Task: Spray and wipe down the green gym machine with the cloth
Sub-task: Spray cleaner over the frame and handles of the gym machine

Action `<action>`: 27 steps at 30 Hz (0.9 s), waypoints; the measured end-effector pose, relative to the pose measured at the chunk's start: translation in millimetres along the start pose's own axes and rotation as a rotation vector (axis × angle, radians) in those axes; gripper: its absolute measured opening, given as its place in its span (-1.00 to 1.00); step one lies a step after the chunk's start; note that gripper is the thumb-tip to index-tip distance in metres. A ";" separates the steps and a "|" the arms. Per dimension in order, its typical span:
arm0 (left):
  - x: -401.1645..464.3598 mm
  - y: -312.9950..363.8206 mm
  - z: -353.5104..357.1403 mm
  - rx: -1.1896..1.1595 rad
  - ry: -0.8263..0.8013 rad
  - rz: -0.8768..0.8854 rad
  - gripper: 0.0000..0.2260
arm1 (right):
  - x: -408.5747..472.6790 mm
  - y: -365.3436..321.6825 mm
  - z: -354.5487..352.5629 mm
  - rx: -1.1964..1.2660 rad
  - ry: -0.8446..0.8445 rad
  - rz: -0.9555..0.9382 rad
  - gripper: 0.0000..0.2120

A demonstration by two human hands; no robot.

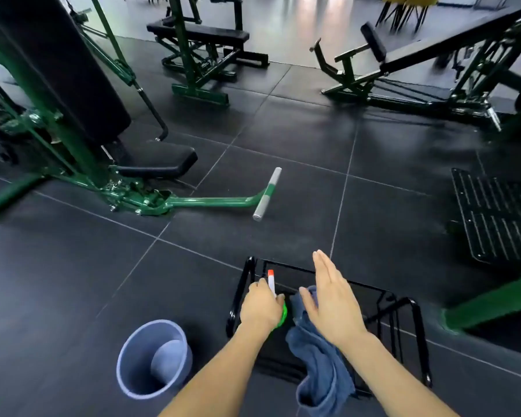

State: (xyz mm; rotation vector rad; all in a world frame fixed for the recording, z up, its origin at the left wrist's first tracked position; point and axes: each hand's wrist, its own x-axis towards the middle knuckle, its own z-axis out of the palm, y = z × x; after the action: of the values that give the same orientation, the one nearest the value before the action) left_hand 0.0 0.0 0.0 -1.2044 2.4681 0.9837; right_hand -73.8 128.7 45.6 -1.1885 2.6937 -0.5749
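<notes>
My two bare forearms reach down over a black metal rack (417, 332) that stands on the dark tiled gym floor (283, 139). The blue cloth (319, 356) hangs off the rack's near edge, one end bunched beneath my right hand (331, 299) — that grip is apart, fingers straight and flat, hovering just over the cloth; whether the palm touches it, I cannot tell. My left hand (260, 307) has its grip clamped on the spray bottle (272, 285), fingers curled round the neck, the white nozzle with its red tip poking up past my knuckles and a sliver of the green body showing beside my wrist. Just left of my left forearm a grey-blue bucket (154, 359) sits upright on the floor.

Farther out, well apart from both hands, the green gym machine (82, 164) fills the left side — black seat pad, black back pad and a green arm that runs low along the floor to a silver crossbar (267, 194). A black ribbed footplate (497, 218) lies at the right edge. Beyond it stand a black flat bench (199, 33) in a green frame and an incline bench (433, 46), blurred at the far right.
</notes>
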 end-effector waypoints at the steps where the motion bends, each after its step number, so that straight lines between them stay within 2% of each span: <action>1: 5.3 -1.0 5.8 -0.014 -0.016 -0.040 -0.61 | 0.0 4.0 9.6 0.004 -0.032 0.013 -0.34; 6: 30.5 -7.5 27.5 -0.104 -0.007 -0.142 -0.71 | -3.3 13.4 44.0 0.015 -0.154 0.041 -0.35; 13: 44.7 -18.3 40.5 -0.259 0.029 -0.172 -0.78 | -14.6 27.5 68.5 0.030 -0.237 0.093 -0.38; 19: 27.7 -17.8 31.4 -0.335 -0.006 -0.157 -0.85 | -16.8 23.4 63.8 0.002 -0.297 0.143 -0.35; 23: 4.8 -14.4 -4.7 -0.363 -0.014 -0.149 -0.85 | -18.6 3.9 56.9 0.067 -0.362 0.132 -0.22; 27: -31.9 -11.0 -42.8 -0.421 -0.154 -0.143 -0.77 | -21.6 -25.0 43.6 0.233 -0.402 0.158 0.01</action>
State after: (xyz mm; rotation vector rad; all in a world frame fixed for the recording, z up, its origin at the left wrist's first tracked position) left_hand 32.5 -13.2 41.7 -1.3406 2.0850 1.5404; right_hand -30.0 116.8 15.1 -0.9072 2.2843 -0.5407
